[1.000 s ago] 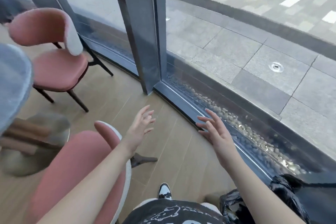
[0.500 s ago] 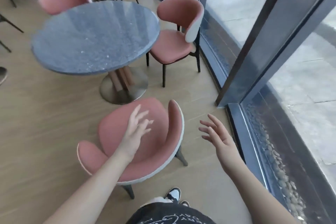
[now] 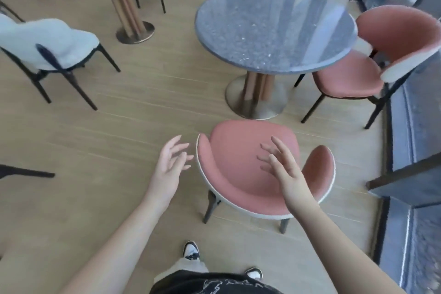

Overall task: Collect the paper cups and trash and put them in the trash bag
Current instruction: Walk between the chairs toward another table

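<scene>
Left hand [image 3: 170, 166] empty, fingers spread, over bare floor. Right hand [image 3: 285, 170] likewise empty and spread, above the near pink chair [image 3: 238, 174]. Hands apart. No cups, trash or bag visible; the round table [image 3: 274, 31] beyond holds none, so direction unknown.

The single head camera looked forward and steeply down from standing height, over a pink chair [image 3: 248, 169] toward a round worktop [image 3: 274, 31].
</scene>
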Tool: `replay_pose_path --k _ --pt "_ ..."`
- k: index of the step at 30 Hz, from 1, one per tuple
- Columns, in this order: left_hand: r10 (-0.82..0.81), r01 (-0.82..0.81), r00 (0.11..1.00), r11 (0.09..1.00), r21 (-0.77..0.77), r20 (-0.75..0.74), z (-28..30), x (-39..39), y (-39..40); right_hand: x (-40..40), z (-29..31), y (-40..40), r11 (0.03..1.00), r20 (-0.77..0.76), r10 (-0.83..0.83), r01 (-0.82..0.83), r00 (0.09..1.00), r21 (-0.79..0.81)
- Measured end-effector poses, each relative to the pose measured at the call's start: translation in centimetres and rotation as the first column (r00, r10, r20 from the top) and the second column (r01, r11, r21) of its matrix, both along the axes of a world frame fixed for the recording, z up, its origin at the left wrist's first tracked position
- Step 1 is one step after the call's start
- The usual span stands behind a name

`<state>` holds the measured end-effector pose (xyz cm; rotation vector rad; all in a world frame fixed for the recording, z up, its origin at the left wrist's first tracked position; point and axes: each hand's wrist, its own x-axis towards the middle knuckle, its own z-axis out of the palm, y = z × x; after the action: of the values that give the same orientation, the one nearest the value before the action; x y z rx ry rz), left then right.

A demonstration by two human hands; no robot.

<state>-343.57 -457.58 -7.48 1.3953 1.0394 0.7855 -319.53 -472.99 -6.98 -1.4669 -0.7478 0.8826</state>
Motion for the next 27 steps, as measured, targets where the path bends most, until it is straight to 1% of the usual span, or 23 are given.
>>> replay_pose_path --k 7,11,16,21,23,27 --pt "0.111 -0.111 0.992 0.994 -0.009 0.053 0.6 -9.3 5.8 -8.6 0.8 11.0 0.982 0.037 0.189 -0.189 0.981 0.003" --pt "0.132 -0.13 0.989 0.991 -0.025 0.066 0.9 -14.7 10.9 -14.9 1.3 17.6 0.976 0.014 0.216 -0.216 0.976 0.019" --pt "0.141 -0.142 0.987 0.99 0.0 0.077 1.9 -20.9 17.8 -20.6 2.3 25.4 0.965 0.061 0.259 -0.26 0.964 0.021" --pt "0.153 -0.154 0.985 0.988 0.003 0.081 2.9 -24.3 22.8 -22.8 2.8 30.8 0.964 0.085 0.262 -0.264 0.961 0.019" --pt "0.149 -0.15 0.986 0.989 0.011 0.077 2.9 -24.7 24.9 -22.9 2.7 33.1 0.96 0.104 0.276 -0.279 0.956 0.015" --pt "0.136 -0.136 0.988 0.991 0.004 0.07 3.1 -24.0 29.3 -22.0 2.1 38.2 0.964 0.09 0.262 -0.265 0.961 0.027"
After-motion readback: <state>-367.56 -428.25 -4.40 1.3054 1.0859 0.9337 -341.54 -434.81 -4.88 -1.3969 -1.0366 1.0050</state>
